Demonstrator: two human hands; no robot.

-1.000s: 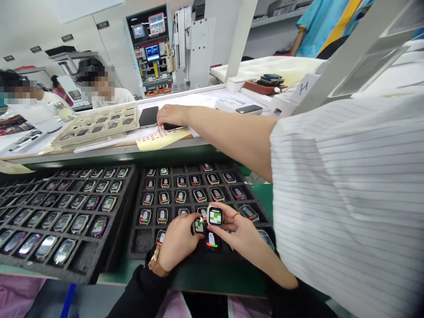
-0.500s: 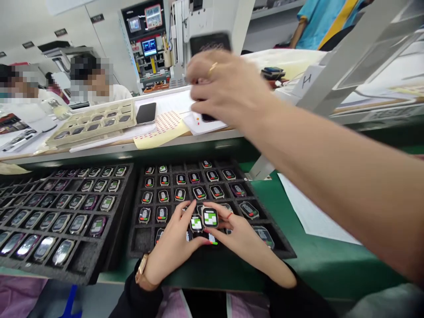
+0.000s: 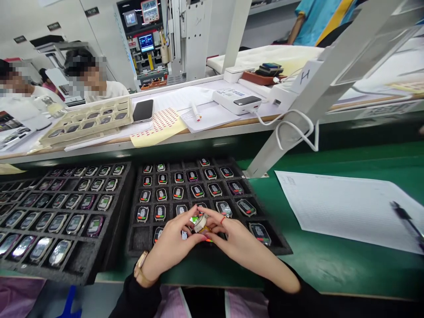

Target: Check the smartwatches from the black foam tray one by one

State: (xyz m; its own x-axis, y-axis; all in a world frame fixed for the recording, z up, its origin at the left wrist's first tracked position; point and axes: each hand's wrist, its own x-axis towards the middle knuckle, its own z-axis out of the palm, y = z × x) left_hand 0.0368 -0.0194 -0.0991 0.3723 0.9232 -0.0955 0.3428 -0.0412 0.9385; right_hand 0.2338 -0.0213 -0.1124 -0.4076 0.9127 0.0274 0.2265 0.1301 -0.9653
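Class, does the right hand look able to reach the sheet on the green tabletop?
Probably yes: nothing tall seems to stand between the right hand and the sheet, though that hand holds a watch.

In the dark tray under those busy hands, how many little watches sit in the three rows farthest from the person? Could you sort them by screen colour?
Watch with a mostly green-and-white screen: 1
Watches with mostly black screens: 14
Total: 15
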